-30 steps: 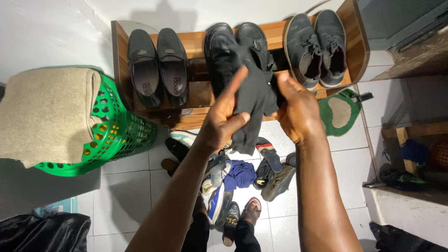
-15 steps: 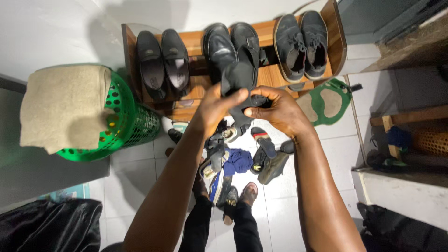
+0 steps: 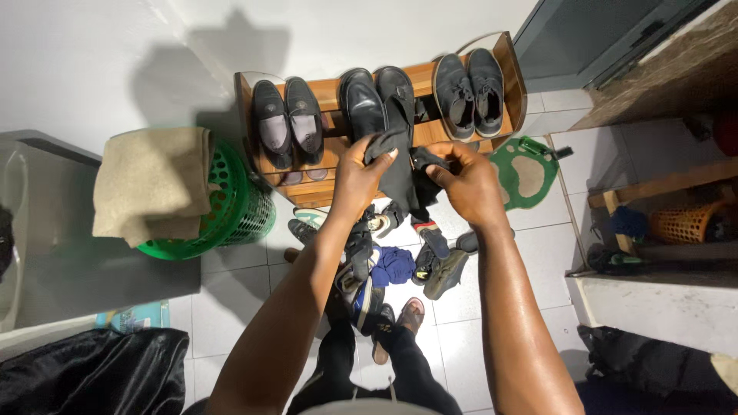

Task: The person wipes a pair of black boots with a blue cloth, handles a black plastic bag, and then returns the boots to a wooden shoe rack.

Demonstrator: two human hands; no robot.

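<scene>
A black cloth (image 3: 401, 173) hangs between my two hands, in front of a wooden shoe rack (image 3: 335, 144). My left hand (image 3: 359, 176) pinches its upper left edge and my right hand (image 3: 466, 181) grips its right side. On the rack's top shelf stand three pairs of dark shoes: black loafers (image 3: 289, 125) on the left, black dress shoes (image 3: 379, 96) in the middle, grey lace-ups (image 3: 467, 83) on the right. The cloth hides part of the rack's lower shelves.
A green basket (image 3: 238, 201) with a beige towel (image 3: 151, 184) over it stands left of the rack. Several loose shoes and a blue cloth (image 3: 396, 265) lie on the tiled floor by my feet. A green mat (image 3: 530, 173) is right of the rack, a black bag (image 3: 84, 373) lower left.
The view has pulled back and higher, so the rack looks smaller. My hands have drawn together and bunched the black cloth, which hung spread out before.
</scene>
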